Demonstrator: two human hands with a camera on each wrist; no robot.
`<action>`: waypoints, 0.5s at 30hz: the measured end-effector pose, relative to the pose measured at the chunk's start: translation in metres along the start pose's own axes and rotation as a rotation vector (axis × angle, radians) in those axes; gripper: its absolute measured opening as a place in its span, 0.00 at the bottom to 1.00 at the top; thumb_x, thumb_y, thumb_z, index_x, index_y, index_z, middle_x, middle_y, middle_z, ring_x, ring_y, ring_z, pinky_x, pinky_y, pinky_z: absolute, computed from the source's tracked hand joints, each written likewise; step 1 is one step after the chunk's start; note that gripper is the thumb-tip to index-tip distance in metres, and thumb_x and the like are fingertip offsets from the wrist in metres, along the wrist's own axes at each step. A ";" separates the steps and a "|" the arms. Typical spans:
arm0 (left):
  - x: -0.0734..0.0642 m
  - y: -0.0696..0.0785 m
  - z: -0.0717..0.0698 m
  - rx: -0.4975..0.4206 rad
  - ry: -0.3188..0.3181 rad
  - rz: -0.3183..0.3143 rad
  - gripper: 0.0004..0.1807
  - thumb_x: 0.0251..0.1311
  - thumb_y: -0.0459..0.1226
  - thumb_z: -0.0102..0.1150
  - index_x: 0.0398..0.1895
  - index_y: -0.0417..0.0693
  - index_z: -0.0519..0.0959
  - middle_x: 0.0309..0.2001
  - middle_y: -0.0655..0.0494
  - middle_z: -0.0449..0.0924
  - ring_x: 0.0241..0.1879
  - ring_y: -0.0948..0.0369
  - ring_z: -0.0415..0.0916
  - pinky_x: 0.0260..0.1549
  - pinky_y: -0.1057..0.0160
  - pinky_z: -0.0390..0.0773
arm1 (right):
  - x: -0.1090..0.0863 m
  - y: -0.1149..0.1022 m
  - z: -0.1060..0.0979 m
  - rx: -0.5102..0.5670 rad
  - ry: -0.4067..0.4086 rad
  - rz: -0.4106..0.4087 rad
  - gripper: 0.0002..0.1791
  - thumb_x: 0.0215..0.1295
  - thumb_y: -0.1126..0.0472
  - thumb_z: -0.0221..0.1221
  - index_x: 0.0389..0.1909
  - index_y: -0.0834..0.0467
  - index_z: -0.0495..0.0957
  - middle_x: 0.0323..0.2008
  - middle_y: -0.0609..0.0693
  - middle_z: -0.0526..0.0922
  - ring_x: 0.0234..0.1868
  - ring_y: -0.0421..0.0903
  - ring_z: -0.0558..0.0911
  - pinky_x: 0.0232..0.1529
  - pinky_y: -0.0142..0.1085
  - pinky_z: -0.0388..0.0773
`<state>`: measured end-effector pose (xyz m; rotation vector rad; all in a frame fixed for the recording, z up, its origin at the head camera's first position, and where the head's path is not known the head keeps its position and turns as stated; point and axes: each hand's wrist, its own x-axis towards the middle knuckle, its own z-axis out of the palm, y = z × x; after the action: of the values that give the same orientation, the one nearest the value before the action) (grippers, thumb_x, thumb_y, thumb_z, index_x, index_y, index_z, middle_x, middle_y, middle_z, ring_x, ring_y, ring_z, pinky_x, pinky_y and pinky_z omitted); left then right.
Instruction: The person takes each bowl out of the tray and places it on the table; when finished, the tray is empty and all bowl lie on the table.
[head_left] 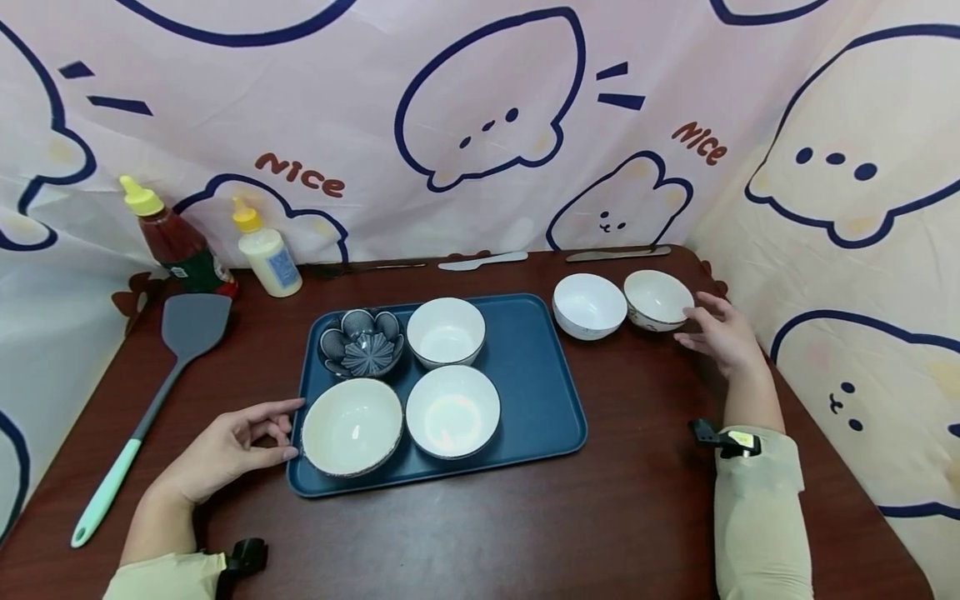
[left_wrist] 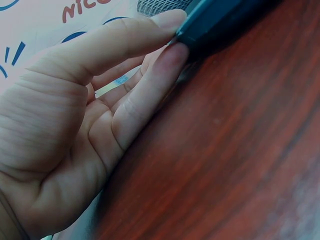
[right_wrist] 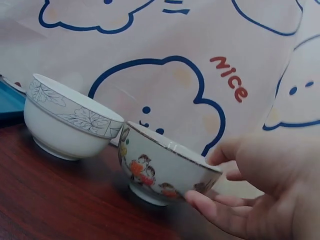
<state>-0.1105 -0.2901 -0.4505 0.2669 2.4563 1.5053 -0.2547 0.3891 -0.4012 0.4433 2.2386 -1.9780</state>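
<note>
A blue tray (head_left: 534, 375) lies on the table with several bowls on it: a dark petal-shaped bowl (head_left: 366, 354), a white bowl (head_left: 447, 329), another white bowl (head_left: 453, 412) and a larger cream bowl (head_left: 352, 427). My left hand (head_left: 228, 446) touches the tray's left edge with index finger and thumb; its fingers are relaxed. Right of the tray stands a white bowl with leaf patterns (right_wrist: 70, 120). Beside it is a bowl with painted figures (right_wrist: 155, 172), upright on the table. My right hand (head_left: 726, 337) holds its right side at the rim, thumb outside.
A grey spatula with a mint handle (head_left: 168, 375) lies at the left. A red sauce bottle (head_left: 180, 246) and a cream squeeze bottle (head_left: 270, 254) stand at the back left. Knives, one white (head_left: 483, 262) and one metal (head_left: 618, 255), lie along the patterned curtain (head_left: 480, 208).
</note>
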 end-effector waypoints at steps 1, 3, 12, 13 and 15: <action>0.000 0.001 0.000 0.003 0.002 -0.002 0.34 0.59 0.36 0.70 0.68 0.38 0.69 0.42 0.49 0.77 0.38 0.61 0.80 0.37 0.70 0.80 | -0.001 -0.002 0.000 -0.022 0.024 -0.003 0.42 0.73 0.54 0.55 0.80 0.56 0.45 0.58 0.56 0.66 0.27 0.39 0.87 0.35 0.31 0.84; 0.001 0.002 -0.002 0.004 0.002 -0.006 0.34 0.59 0.36 0.70 0.68 0.38 0.69 0.42 0.48 0.77 0.38 0.61 0.80 0.37 0.70 0.81 | -0.003 -0.008 0.001 -0.039 0.077 -0.016 0.41 0.73 0.54 0.55 0.79 0.57 0.46 0.51 0.50 0.67 0.25 0.38 0.86 0.33 0.30 0.84; 0.001 0.003 -0.001 -0.023 0.004 0.002 0.35 0.59 0.36 0.70 0.68 0.37 0.68 0.41 0.49 0.78 0.37 0.61 0.80 0.38 0.69 0.81 | -0.022 -0.040 0.026 0.023 0.240 -0.089 0.32 0.70 0.52 0.59 0.72 0.58 0.65 0.49 0.46 0.69 0.25 0.39 0.86 0.32 0.31 0.84; 0.000 0.002 -0.001 -0.027 0.000 0.004 0.35 0.59 0.35 0.70 0.68 0.36 0.68 0.41 0.49 0.78 0.37 0.61 0.80 0.38 0.69 0.82 | -0.025 -0.043 0.032 0.032 0.208 -0.099 0.31 0.71 0.52 0.58 0.71 0.58 0.65 0.49 0.46 0.70 0.26 0.40 0.87 0.33 0.31 0.84; -0.002 0.001 0.001 -0.038 -0.008 0.003 0.35 0.59 0.35 0.70 0.68 0.35 0.68 0.41 0.49 0.78 0.37 0.61 0.80 0.37 0.68 0.82 | -0.030 -0.047 0.045 0.053 0.123 -0.122 0.31 0.72 0.53 0.58 0.70 0.60 0.65 0.51 0.48 0.71 0.28 0.41 0.87 0.35 0.32 0.84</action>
<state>-0.1083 -0.2897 -0.4498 0.2692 2.4192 1.5475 -0.2448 0.3362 -0.3542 0.4565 2.3436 -2.1295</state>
